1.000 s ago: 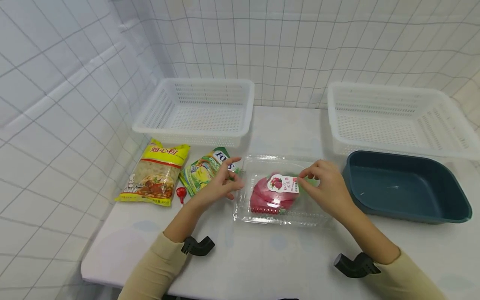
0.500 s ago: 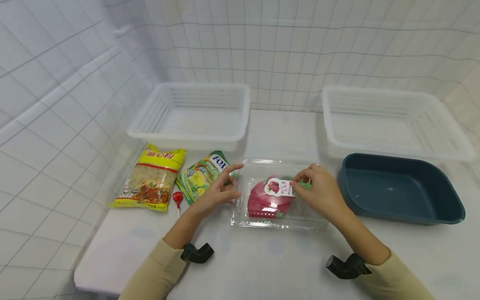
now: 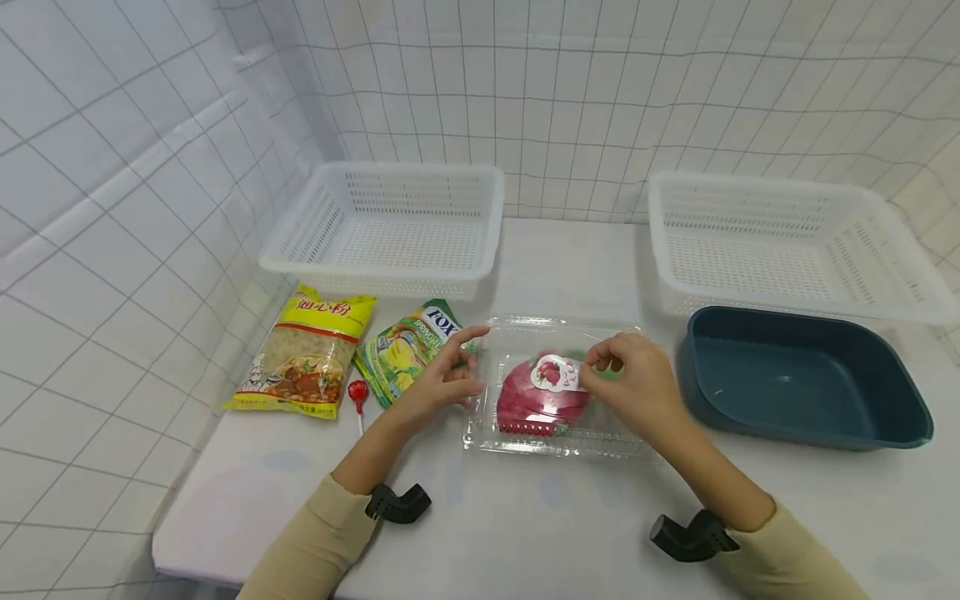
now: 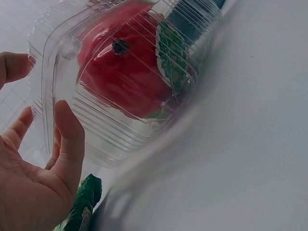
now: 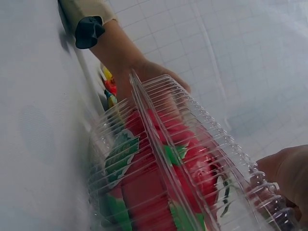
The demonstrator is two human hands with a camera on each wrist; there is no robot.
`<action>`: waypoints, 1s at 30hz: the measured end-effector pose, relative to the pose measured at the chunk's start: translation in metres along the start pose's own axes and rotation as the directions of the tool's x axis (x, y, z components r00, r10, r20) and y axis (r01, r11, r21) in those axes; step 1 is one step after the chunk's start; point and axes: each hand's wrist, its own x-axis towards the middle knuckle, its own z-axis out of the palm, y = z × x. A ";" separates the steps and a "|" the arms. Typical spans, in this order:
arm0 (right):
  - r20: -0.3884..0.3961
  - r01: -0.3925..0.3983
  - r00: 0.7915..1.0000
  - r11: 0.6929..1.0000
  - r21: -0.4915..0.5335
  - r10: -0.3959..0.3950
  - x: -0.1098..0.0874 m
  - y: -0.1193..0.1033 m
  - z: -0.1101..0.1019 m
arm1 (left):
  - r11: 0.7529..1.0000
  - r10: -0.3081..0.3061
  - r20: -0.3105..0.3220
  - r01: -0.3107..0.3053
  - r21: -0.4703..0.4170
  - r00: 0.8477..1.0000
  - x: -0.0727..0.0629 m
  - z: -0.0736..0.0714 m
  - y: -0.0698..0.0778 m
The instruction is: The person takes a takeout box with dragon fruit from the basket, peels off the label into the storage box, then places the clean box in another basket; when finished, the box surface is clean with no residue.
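A clear plastic clamshell box (image 3: pixel 495 446) lies on the table in front of me, with pink-red, dragon-fruit-like contents (image 3: pixel 525 400) and some green inside. Stuck on its lid is a white label (image 3: pixel 553 372) with a red fruit picture. My right hand (image 3: pixel 637 387) pinches the label's right end between thumb and fingertips, covering that end. At the box's left edge, my left hand (image 3: pixel 438 383) has its index finger and thumb spread, fingertips right at the rim. The left wrist view has the same left hand (image 4: pixel 43 168) beside the ribbed box wall.
Left of the box lie a green packet (image 3: pixel 397 354), a red lollipop (image 3: pixel 358 390) and a yellow bag of pasta (image 3: pixel 307 354). Behind stand two white baskets, one left (image 3: pixel 375 271) and one right (image 3: pixel 795 304). A dark teal basin (image 3: pixel 810 383) is close to my right hand.
My right hand has shifted slightly left along the label, covering more of its right end. The left hand has moved a little closer against the box's left edge.
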 end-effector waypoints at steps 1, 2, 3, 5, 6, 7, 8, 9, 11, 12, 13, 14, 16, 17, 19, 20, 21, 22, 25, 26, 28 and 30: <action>-0.014 0.022 1.000 1.000 0.010 -0.022 0.000 -0.001 0.001 | 1.000 0.000 -0.004 0.000 0.004 1.000 0.000 -0.001 0.000; -0.028 0.044 0.999 0.999 0.020 -0.043 0.000 -0.001 0.003 | 1.000 -0.001 -0.008 0.001 0.006 1.000 -0.001 -0.001 0.000; -0.040 0.066 0.997 0.997 0.033 -0.065 0.001 -0.002 0.004 | 1.000 -0.002 -0.015 0.002 0.007 1.000 -0.002 -0.002 0.001; -0.058 0.101 0.994 0.993 0.058 -0.097 0.003 -0.003 0.007 | 1.000 -0.001 -0.027 0.002 0.012 1.000 -0.004 -0.004 0.001; -0.070 0.121 0.991 0.990 0.071 -0.116 0.004 -0.002 0.009 | 1.000 0.000 -0.031 0.000 0.014 1.000 -0.006 -0.005 0.002; -0.079 0.137 0.988 0.987 0.080 -0.130 0.004 -0.002 0.010 | 1.000 0.002 -0.034 -0.001 0.016 0.999 -0.007 -0.005 0.002; -0.089 0.151 0.986 0.985 0.082 -0.144 0.005 -0.002 0.011 | 1.000 0.004 -0.033 -0.003 0.014 0.999 -0.008 -0.006 0.002; -0.097 0.162 0.983 0.983 0.082 -0.154 0.005 -0.002 0.012 | 1.000 0.005 -0.032 -0.005 0.014 0.999 -0.008 -0.006 0.001; -0.108 0.170 0.981 0.983 0.074 -0.162 0.004 -0.001 0.013 | 1.000 0.008 -0.026 -0.007 0.015 1.000 -0.008 -0.007 0.000; -0.112 0.168 0.981 0.983 0.071 -0.160 0.004 -0.001 0.013 | 1.000 0.010 -0.022 -0.009 0.015 1.000 -0.008 -0.007 0.000; -0.114 0.165 0.981 0.984 0.067 -0.157 0.003 0.000 0.013 | 1.000 0.012 -0.018 -0.012 0.014 1.000 -0.007 -0.007 -0.001; -0.114 0.162 0.981 0.985 0.062 -0.154 0.003 0.000 0.013 | 1.000 0.014 -0.014 -0.014 0.013 1.000 -0.007 -0.007 -0.001; -0.114 0.154 0.983 0.986 0.057 -0.147 0.003 0.001 0.012 | 1.000 0.016 -0.010 -0.016 0.006 1.000 -0.005 -0.006 -0.002; -0.113 0.153 0.983 0.986 0.058 -0.146 0.002 0.002 0.011 | 1.000 0.018 -0.007 -0.018 0.000 1.000 -0.004 -0.006 -0.003; -0.112 0.157 0.982 0.986 0.061 -0.149 0.002 0.003 0.011 | 1.000 0.014 -0.002 -0.014 -0.010 1.000 -0.003 -0.006 -0.004; -0.111 0.159 0.982 0.985 0.064 -0.152 0.001 0.003 0.010 | 1.000 0.012 0.000 -0.012 -0.015 1.000 -0.003 -0.006 -0.004; -0.112 0.162 0.982 0.985 0.066 -0.154 0.001 0.003 0.010 | 1.000 0.011 0.002 -0.010 -0.019 1.000 -0.003 -0.005 -0.004; -0.114 0.167 0.981 0.984 0.070 -0.158 0.000 0.004 0.010 | 1.000 0.012 0.005 -0.012 -0.021 1.000 -0.003 -0.005 -0.005; -0.128 0.189 0.976 0.979 0.073 -0.178 -0.001 0.003 0.009 | 1.000 0.017 0.009 -0.017 -0.022 1.000 -0.002 -0.004 -0.004; -0.136 0.197 0.973 0.978 0.074 -0.186 -0.001 0.004 0.008 | 1.000 0.020 0.012 -0.020 -0.023 1.000 -0.001 -0.003 -0.004; -0.154 0.220 0.966 0.972 0.079 -0.206 -0.002 0.003 0.007 | 0.999 0.025 0.017 -0.024 -0.024 1.000 0.000 -0.003 -0.004; -0.168 0.239 0.960 0.967 0.088 -0.222 -0.002 0.003 0.006 | 0.999 0.026 0.022 -0.025 -0.028 0.999 0.001 -0.003 -0.003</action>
